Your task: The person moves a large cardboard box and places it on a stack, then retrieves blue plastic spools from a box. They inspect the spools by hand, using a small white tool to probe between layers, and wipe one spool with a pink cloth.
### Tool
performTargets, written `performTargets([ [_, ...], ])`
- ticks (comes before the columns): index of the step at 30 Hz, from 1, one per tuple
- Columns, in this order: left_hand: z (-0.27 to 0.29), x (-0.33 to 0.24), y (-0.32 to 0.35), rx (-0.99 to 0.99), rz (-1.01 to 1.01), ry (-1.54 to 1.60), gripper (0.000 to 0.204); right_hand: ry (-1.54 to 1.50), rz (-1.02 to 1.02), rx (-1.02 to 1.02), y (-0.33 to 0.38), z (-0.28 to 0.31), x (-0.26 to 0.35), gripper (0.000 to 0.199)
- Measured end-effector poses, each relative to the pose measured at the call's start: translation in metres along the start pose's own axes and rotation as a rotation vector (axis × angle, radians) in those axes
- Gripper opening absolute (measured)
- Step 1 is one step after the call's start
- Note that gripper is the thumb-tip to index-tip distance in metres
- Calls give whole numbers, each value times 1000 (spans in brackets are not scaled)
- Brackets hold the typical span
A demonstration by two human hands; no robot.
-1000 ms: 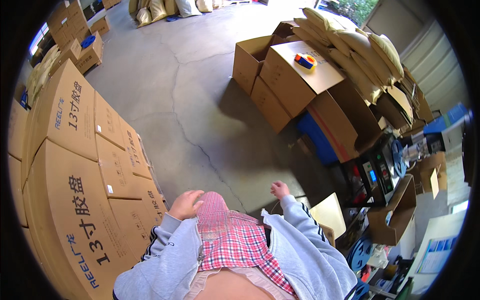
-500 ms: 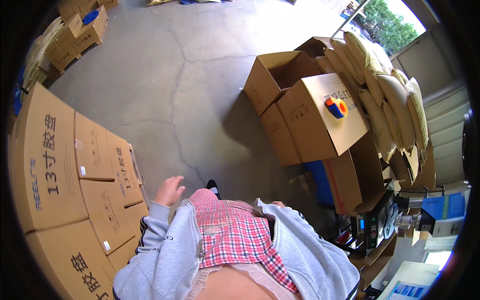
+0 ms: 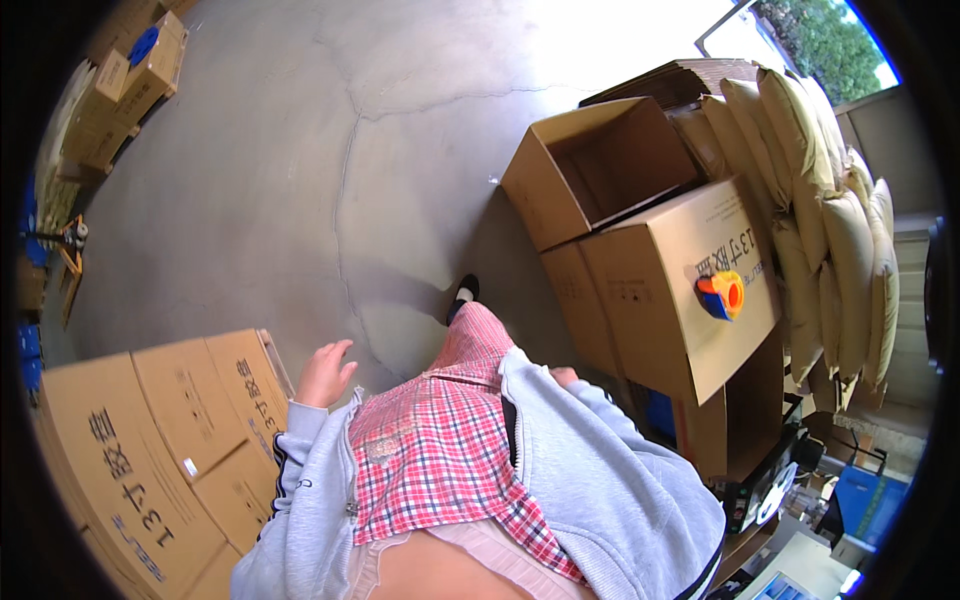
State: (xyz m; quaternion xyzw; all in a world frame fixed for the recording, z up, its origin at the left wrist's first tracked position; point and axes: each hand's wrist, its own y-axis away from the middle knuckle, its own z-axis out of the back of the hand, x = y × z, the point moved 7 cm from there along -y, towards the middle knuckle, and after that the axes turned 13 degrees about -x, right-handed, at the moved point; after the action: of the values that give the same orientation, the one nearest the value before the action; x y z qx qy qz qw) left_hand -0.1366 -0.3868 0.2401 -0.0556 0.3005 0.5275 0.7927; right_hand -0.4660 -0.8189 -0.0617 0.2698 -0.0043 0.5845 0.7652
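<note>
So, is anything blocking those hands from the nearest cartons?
Nothing visible blocks the left hand from the stacked cartons at left, nor the right hand, partly hidden by its gray sleeve, from the cardboard boxes at right.

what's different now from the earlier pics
The view has moved forward: the left carton stack sits lower, the tape dispenser lower and farther right. A black shoe has appeared. The left hand, open and empty, has shifted left; the right hand is mostly hidden. The dispenser still rests on its carton.
</note>
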Motion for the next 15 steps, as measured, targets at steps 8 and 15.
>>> performTargets([
  [8, 45, -44, -202, 89, -7, 30, 36, -1694, -1008, -153, -289, 202, 27, 54],
  [15, 52, -26, -388, 349, -86, -175, 38, -2509, -1222, -613, -445, 219, -23, 129],
])
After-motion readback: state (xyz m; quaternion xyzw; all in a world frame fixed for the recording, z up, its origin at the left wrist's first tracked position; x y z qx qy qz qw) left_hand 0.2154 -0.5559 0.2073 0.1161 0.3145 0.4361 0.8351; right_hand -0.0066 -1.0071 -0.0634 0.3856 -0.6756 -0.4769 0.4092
